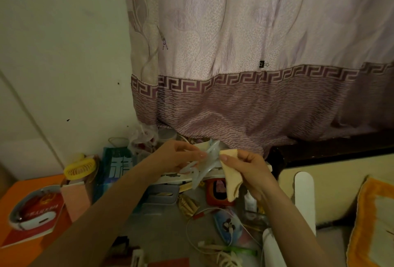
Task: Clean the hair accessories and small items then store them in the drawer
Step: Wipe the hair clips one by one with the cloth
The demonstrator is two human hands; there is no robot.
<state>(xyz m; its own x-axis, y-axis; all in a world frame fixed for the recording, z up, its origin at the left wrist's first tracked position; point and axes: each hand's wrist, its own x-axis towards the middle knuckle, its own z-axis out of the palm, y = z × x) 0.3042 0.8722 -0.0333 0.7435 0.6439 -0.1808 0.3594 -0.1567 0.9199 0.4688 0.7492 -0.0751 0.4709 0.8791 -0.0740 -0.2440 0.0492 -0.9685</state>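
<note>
Your left hand pinches a translucent, pale hair claw clip, fingers curled round its upper part, holding it up above the cluttered desk. Your right hand grips a folded yellow cleaning cloth, thumb and fingers pressing its top edge against the side of the clip; the rest of the cloth hangs down below your palm. Both hands meet in mid-air, just in front of the lower hem of a mauve patterned curtain.

The step in hand looks like the wiping one: 1 accessory is being cleaned, and storing it has not yet begun. No drawer is visible from here, so where the clip goes is not something this view settles.

Below your hands the desk carries a red case, a tangled white cable, gold-wrapped pieces and a blue book. Further left lie a yellow handheld fan and a red booklet on an orange surface.

The next move likely calls for turning the clip in your left fingers so the cloth reaches its teeth and hinge, keeping a firm pinch, since smooth plastic may slip.
</note>
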